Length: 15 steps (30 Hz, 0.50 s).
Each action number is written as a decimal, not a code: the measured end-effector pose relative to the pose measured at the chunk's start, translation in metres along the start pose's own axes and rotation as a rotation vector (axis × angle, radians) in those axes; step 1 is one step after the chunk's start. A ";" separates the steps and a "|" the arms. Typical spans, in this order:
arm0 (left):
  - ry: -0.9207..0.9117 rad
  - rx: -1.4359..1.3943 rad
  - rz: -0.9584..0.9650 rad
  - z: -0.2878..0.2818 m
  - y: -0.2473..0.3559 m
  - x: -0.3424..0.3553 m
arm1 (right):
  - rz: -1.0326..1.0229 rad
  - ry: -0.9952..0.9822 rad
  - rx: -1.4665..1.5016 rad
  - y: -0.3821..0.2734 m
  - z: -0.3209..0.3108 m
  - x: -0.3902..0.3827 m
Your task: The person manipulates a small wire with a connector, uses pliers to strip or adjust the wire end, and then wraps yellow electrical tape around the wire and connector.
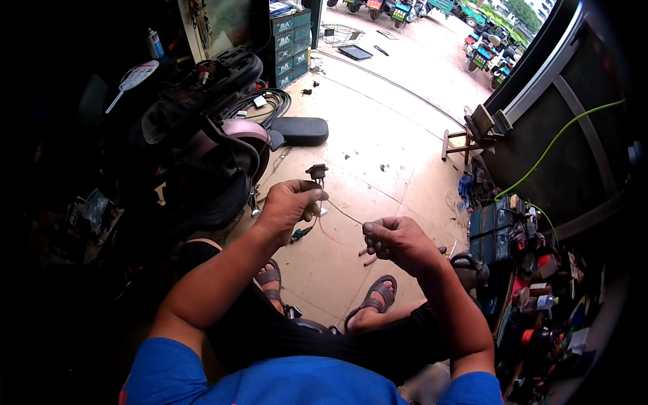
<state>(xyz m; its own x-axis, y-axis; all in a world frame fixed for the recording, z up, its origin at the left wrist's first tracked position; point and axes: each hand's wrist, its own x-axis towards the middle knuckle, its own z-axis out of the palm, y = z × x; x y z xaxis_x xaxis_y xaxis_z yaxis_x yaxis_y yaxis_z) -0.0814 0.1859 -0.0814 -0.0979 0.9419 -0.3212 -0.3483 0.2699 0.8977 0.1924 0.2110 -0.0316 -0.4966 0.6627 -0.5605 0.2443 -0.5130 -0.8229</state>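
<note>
My left hand [289, 204] is closed around the thin wires of a small black plug-like connector [316, 171], which sticks up just above my fingers. A thin wire [345, 215] runs from that hand across to my right hand [395, 241], which pinches its far end between thumb and fingers. Both hands are held above my knees and sandalled feet [374, 297], over the tan concrete floor [378, 135]. A red wire hangs down under the left hand.
A dismantled pink and black scooter [212, 145] stands close on my left, with a black seat cushion [299, 129] lying beside it. Batteries [493, 229], tools and clutter crowd the right side. A small wooden stool [466, 138] stands ahead right. Parked scooters line the far street.
</note>
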 end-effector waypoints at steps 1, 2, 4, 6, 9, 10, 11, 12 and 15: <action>0.012 0.011 -0.035 0.001 -0.001 0.001 | -0.026 -0.002 0.075 0.004 -0.003 0.003; 0.023 0.023 -0.070 0.002 -0.003 0.002 | -0.053 -0.004 0.150 0.005 -0.005 0.005; 0.038 0.074 -0.092 -0.001 -0.008 0.003 | -0.063 0.023 0.188 0.005 -0.006 0.006; 0.041 0.141 -0.087 -0.003 -0.008 0.000 | -0.065 0.030 0.215 0.012 -0.014 0.015; -0.066 0.094 -0.118 0.000 0.001 -0.009 | -0.061 0.079 0.190 0.019 -0.016 0.019; -0.092 0.072 -0.137 0.003 0.005 -0.013 | -0.061 0.103 0.191 0.021 -0.013 0.021; -0.118 0.087 -0.131 0.005 0.006 -0.014 | -0.066 0.093 0.152 0.022 -0.013 0.022; -0.137 0.096 -0.122 0.006 0.008 -0.017 | -0.068 0.076 0.107 0.020 -0.010 0.022; -0.202 0.093 -0.097 0.014 0.012 -0.020 | -0.103 0.072 -0.001 0.020 -0.002 0.022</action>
<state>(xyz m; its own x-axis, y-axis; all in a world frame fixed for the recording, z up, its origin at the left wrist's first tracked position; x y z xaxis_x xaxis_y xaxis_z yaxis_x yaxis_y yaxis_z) -0.0705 0.1730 -0.0594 0.1236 0.9289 -0.3490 -0.2584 0.3697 0.8925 0.1881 0.2163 -0.0605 -0.4583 0.7494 -0.4778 0.1954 -0.4395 -0.8767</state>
